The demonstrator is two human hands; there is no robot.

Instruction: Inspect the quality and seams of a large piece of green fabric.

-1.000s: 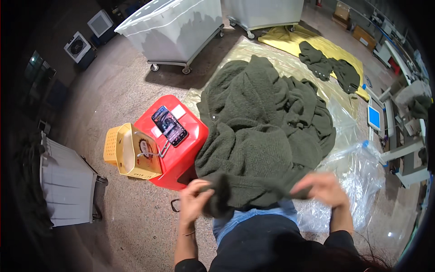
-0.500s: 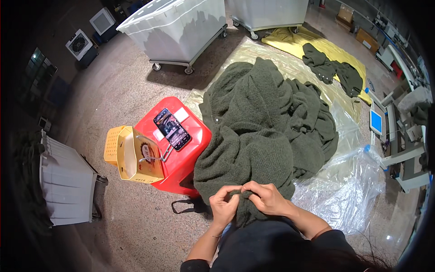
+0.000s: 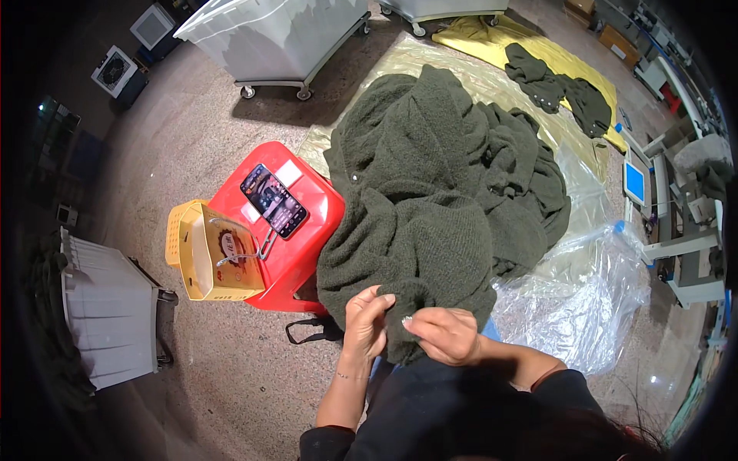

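Observation:
A large heap of dark green knitted garments [image 3: 430,154] spreads in front of me, with a small pale button on its left part. My left hand [image 3: 365,319] is closed, pinching a fold of the near knit garment [image 3: 403,338] between thumb and fingers. Just right of it, my right hand [image 3: 450,335] is closed with its fingertips together against the same fold. A small whitish, shiny spot shows at those fingertips; whether it is a button or something else I cannot tell.
On a red plastic stool [image 3: 319,207] at left lie a phone [image 3: 274,201] and a metal hook. A yellow box [image 3: 219,257] hangs beside it. Wheeled grey bins [image 3: 277,46] stand behind. Clear plastic sheeting [image 3: 569,315] lies at right, near a machine with a blue screen [image 3: 634,183].
My hands have moved apart from their shared pinch, the left slightly up and left. The right fingertips now show a whitish spot. The whole view has shifted a little.

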